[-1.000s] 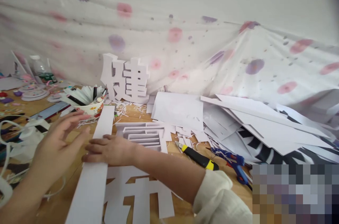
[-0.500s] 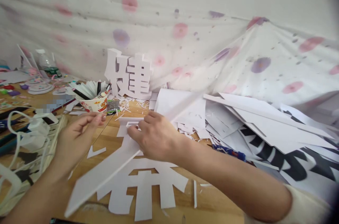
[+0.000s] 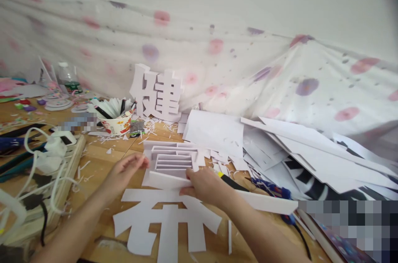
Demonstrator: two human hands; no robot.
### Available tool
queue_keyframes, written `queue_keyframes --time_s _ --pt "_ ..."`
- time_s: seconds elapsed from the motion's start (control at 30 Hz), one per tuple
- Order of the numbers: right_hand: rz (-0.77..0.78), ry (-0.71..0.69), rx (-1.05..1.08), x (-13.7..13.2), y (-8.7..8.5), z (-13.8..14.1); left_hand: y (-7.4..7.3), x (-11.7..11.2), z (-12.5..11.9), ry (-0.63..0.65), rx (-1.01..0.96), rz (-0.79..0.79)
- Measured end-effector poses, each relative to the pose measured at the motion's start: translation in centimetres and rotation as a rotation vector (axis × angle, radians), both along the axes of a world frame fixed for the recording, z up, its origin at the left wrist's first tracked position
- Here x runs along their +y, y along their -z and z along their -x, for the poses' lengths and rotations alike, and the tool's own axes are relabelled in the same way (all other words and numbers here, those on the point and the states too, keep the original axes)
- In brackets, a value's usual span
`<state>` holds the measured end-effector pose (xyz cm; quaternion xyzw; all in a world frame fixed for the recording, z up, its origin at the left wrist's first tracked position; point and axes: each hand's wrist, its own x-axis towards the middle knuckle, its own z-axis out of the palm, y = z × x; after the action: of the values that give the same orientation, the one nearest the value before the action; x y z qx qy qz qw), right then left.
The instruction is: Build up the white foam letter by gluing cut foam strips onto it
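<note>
A white foam-board letter part (image 3: 174, 179) with upright walls and several thin inner strips lies on the wooden table. My right hand (image 3: 205, 182) grips its near right side, thumb and fingers on the wall. A long white arm of board (image 3: 270, 203) shows beyond my right forearm, which hides where it joins. My left hand (image 3: 130, 167) is beside the letter's left end, fingers curled and pinched together; anything between them is too small to make out. Nearer me a flat white cut-out character (image 3: 169, 215) lies on the table.
A finished raised white character (image 3: 158, 93) stands at the back by the patterned plastic sheet. A paper cup of pens (image 3: 116, 124) is left of it. White boards (image 3: 323, 155) pile up at right, near a blue glue gun (image 3: 273, 188). A power strip with chargers (image 3: 56, 151) lies left.
The raised letter part has been turned, so its long arm now points right instead of toward me at left. My right hand has moved right and nearer; my left hand came in toward the letter.
</note>
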<state>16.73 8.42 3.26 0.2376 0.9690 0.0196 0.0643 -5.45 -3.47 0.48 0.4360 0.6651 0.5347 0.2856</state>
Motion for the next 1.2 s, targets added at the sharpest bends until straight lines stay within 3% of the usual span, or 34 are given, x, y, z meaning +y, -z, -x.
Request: queue_keyframes --time_s 0.13,0.3,0.5,0.63,0.8,0.87,0.97,1.2 --pt "-0.075 0.021 0.015 0.2 2.5 -0.1 2.6 0.8 -1.8 0.068 0.045 -0.009" --pt "-0.073 0.035 0.046 0.3 2.4 0.3 4.8 0.4 -1.5 0.103 -0.022 0.005" --pt "0.035 0.059 0.057 0.3 1.8 -1.6 4.7 -1.1 0.2 0.013 0.049 0.046" --pt "0.004 0.149 0.056 -1.3 0.0 -3.2 4.9 -1.7 0.5 0.05 0.176 0.085" --pt "-0.078 0.071 0.118 -0.9 -1.6 -3.1 5.3 -1.2 0.5 -0.032 0.334 0.057" --pt "-0.079 0.031 0.151 0.4 -0.9 -2.9 5.4 -1.1 0.6 -0.1 0.415 0.079" --pt "-0.072 -0.034 0.202 2.0 1.3 -2.9 5.8 -1.2 0.7 -0.106 0.471 0.096" --pt "-0.086 -0.09 0.292 2.3 4.7 -3.4 6.8 -1.4 1.2 -0.078 0.461 0.096"
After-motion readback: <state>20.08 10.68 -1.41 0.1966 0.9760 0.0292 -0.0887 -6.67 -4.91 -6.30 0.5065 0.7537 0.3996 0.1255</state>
